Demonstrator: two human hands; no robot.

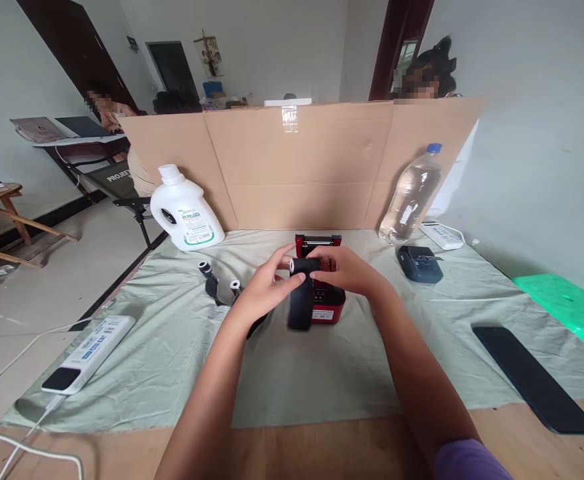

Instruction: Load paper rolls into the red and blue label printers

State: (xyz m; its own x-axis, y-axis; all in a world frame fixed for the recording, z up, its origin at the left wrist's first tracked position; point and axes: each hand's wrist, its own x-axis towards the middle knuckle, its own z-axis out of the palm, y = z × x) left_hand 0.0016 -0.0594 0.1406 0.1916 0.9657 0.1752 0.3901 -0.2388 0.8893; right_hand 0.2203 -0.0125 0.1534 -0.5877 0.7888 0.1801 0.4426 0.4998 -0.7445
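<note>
Between my hands is a black ribbon roll (301, 303) with a white core end; a wide length of ribbon hangs from it. My left hand (272, 283) is closed on its left end, thumb across the front. Thumb and fingers of my right hand (345, 270) pinch its right end. Right behind the roll stands a small red and black printer (330, 313), its raised red part showing above my hands; my right hand hides much of it. On the cloth left of my hands lie black ribbon on white-ended cores (212, 285), partly covered by my left forearm.
A white jug (187, 213) and a clear bottle (412, 197) stand against the cardboard screen (297, 167). A black device (419, 265) and dark phone (535, 380) lie right; a white power bank (89, 355) with a cable lies left. Two people are beyond the screen.
</note>
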